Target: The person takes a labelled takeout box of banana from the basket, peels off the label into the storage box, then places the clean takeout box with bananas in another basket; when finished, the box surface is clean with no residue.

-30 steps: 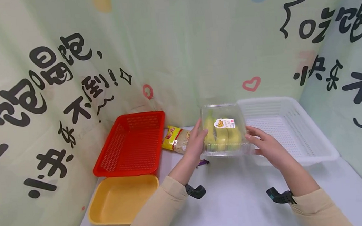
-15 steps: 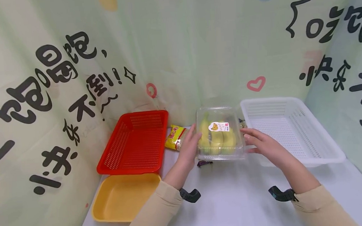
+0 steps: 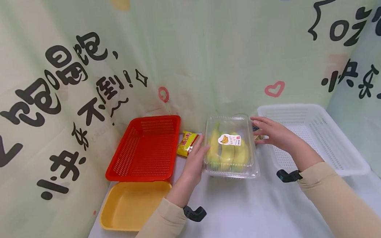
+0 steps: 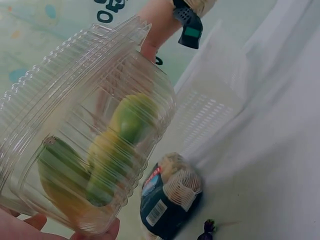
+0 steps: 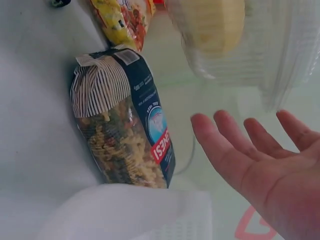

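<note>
A clear plastic box of bananas (image 3: 227, 156) with a white banana label is held up off the table, lid toward the head camera. My left hand (image 3: 194, 158) grips it by its left side; in the left wrist view its fingertips (image 4: 107, 231) curl round the box's underside. To the right of the box is my right hand (image 3: 274, 132), with its fingers spread. The right wrist view shows those fingers (image 5: 240, 150) apart from the box, holding nothing. Through the clear wall the yellow-green bananas (image 4: 132, 117) are visible.
A red basket (image 3: 143, 149) and a yellow tray (image 3: 135, 206) stand at left, a white basket (image 3: 353, 156) at right. Behind the box lie a yellow-and-red bag (image 3: 187, 143) and a pasta bag (image 5: 122, 122). A small purple-wrapped item (image 4: 207, 231) lies on the table.
The banana box has come slightly lower and nearer, tilting a little. My right hand has left its right side and moved up and slightly outward; my left hand still grips it.
</note>
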Available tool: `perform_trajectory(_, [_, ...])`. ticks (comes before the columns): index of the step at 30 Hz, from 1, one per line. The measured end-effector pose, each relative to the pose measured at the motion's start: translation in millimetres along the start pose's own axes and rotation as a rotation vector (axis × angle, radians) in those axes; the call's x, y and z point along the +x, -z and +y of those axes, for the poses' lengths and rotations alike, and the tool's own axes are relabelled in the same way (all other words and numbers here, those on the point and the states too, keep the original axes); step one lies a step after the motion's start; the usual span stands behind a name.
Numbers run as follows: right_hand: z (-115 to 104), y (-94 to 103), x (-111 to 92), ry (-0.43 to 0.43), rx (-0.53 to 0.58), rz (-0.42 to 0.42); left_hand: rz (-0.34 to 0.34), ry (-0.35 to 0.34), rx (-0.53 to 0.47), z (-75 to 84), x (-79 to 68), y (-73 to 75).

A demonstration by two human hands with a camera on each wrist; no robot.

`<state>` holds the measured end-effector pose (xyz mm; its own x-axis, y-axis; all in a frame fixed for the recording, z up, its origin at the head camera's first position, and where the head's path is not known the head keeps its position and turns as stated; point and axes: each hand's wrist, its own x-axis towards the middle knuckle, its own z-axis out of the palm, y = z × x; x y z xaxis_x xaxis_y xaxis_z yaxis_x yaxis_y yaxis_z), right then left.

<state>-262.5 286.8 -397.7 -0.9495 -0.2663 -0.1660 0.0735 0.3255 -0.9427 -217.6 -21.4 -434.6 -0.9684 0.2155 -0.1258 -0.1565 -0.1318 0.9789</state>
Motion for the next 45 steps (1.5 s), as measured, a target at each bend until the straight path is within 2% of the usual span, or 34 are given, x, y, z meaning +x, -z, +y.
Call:
perform_trajectory(7, [0,2.2,23,-0.096,0.090,-0.130,-0.037,0.010,-0.011,-2.5,-10.0,4.9])
perform_trajectory(12, [6,2.2,33,-0.130,0.192,-0.207,-0.044,0.033,-0.024,-5.3,-13.7,5.8])
perform_trajectory(20, [12,-0.8,31,-0.139,0.254,-0.192,-0.062,0.043,-0.031,-6.5,-17.0,6.6])
perform_trajectory(27, [21,-4.4,29,-0.127,0.327,-0.254,-0.075,0.051,-0.043,-5.9,-20.5,9.2])
perform_trajectory(36, [20,-11.2,26,-0.105,0.291,-0.179,-0.107,0.066,-0.058,-4.7,-19.3,15.3])
perform_trajectory(45, [21,-14.5,14,-0.083,0.316,-0.121,-0.122,0.010,-0.087,-2.9,-21.8,25.5])
